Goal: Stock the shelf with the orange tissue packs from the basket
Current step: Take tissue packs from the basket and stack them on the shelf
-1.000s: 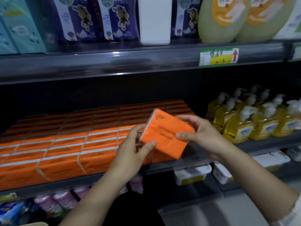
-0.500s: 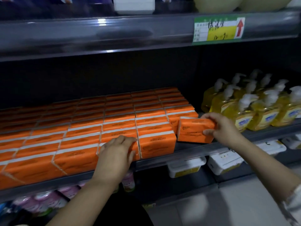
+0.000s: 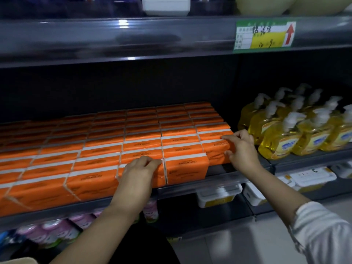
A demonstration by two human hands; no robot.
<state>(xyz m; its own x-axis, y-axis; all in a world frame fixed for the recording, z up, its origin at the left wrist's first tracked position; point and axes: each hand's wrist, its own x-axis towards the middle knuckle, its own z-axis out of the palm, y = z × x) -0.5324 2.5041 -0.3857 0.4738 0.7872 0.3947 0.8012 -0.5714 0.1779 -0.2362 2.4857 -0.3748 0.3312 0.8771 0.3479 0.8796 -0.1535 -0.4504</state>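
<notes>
Two hands in shot. The left hand [image 3: 140,173] has its fingers curled over a front-row orange pack [image 3: 159,176]. The right hand [image 3: 242,149] grips the rightmost orange pack [image 3: 215,155], one row back on the shelf [image 3: 219,179]. Dozens more orange tissue packs [image 3: 142,128] sit behind, too many to count. There are roughly ten yellow pump bottles [image 3: 282,141] on the right.

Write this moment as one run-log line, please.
phase: shelving | right hand: pinches orange tissue pack at row's right end on shelf | left hand: on front-row pack, grip unclear
</notes>
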